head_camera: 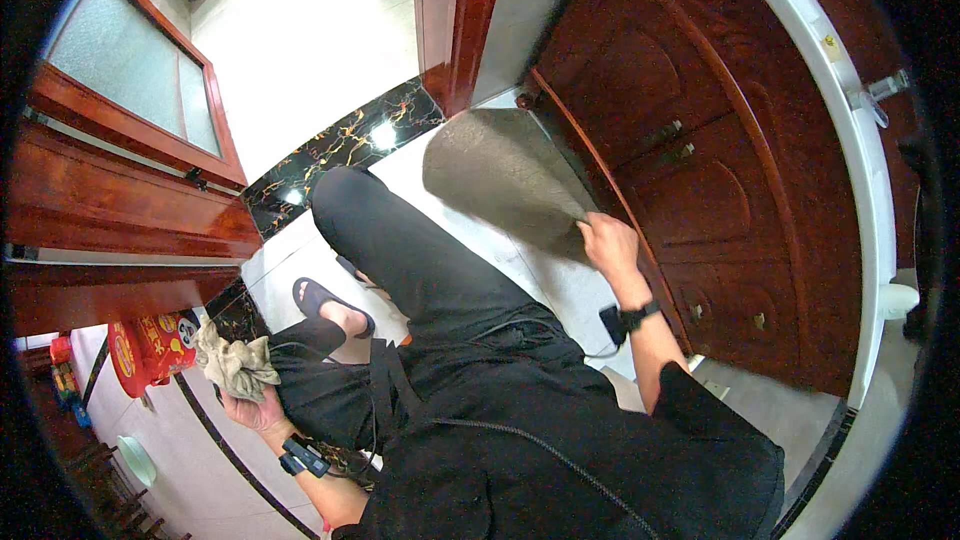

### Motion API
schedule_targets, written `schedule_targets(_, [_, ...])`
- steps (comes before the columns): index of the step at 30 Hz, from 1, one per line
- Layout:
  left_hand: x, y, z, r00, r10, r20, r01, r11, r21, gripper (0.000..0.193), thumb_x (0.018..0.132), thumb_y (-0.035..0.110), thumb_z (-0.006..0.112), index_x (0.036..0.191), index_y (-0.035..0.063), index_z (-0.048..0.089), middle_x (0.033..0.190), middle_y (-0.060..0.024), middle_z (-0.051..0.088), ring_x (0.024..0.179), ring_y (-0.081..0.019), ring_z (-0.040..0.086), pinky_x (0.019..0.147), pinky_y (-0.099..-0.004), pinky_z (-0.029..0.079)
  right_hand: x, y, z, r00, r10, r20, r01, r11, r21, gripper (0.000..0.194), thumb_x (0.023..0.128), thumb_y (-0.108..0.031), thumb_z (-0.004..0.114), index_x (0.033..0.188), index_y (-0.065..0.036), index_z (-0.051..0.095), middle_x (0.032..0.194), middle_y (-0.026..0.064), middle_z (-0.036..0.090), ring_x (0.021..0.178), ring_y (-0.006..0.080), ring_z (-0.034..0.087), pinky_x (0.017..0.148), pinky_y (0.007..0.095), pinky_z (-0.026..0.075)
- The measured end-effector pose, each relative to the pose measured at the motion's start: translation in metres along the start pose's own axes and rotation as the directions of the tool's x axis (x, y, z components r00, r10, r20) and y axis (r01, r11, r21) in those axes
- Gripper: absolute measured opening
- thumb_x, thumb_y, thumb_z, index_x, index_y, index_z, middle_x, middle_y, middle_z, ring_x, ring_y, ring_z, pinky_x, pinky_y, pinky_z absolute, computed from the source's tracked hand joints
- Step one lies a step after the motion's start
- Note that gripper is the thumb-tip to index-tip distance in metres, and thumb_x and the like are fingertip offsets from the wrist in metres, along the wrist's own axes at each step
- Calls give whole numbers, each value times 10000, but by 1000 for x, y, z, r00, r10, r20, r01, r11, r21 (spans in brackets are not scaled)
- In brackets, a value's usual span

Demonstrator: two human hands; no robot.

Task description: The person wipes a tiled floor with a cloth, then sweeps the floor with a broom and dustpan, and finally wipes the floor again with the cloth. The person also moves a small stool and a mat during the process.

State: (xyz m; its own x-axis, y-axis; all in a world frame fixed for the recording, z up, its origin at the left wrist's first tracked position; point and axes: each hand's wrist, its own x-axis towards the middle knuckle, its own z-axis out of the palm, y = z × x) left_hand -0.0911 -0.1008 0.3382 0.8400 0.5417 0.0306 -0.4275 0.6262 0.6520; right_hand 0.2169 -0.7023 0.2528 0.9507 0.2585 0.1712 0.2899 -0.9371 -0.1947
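A crumpled beige cloth (236,360) rests in my left hand (255,409), out to the left beside my knee. On the other side, my right hand (611,240) pinches the near corner of a grey-brown floor mat (499,165). That corner looks raised, while the mat's far end lies on the white floor tiles close to the wooden cabinet (697,127). Motion blurs part of the mat.
Carved dark-red cabinet doors run along the right. A black marble threshold (345,142) crosses the doorway ahead, beside a wooden door with frosted glass (135,67). Left behind the door stand a red packet (154,352) and a pale green basin (136,460).
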Motion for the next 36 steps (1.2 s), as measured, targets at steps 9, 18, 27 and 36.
schedule_targets(9, [6,2,21,999,-29,46,31,999,-35,528,1048,248,486,1518,12,446,1502,-167,533,1390,-359,494,1215,-565,295,-31,27,33,973,155,-168,-160,987,-16,111,914,-178,636,958,-101,702,740,178,703,668,388,702,583,494,562])
schedule_targets(18, [2,8,15,988,-41,-147,50,997,58,459,1073,230,449,1463,-6,502,1467,-159,564,1346,-347,539,1178,-560,362,-21,19,9,967,144,-209,-158,986,-54,132,937,-196,634,976,-98,714,765,154,703,681,346,704,585,454,561])
schedule_targets(27, [4,11,20,982,-79,-174,94,992,82,485,1068,236,446,1474,-28,483,1472,-185,553,1350,-367,535,1187,-533,369,-35,12,-3,972,45,-232,-48,999,-9,146,902,-114,629,1013,-77,717,828,171,720,677,373,696,601,460,564])
schedule_targets(36, [4,13,12,994,-97,-50,96,995,-19,498,1087,253,432,1495,-33,447,1507,-190,517,1372,-363,514,1183,-571,358,-13,-11,-10,982,53,181,-65,996,63,156,886,-133,636,1009,-99,726,858,183,724,758,400,704,669,510,559])
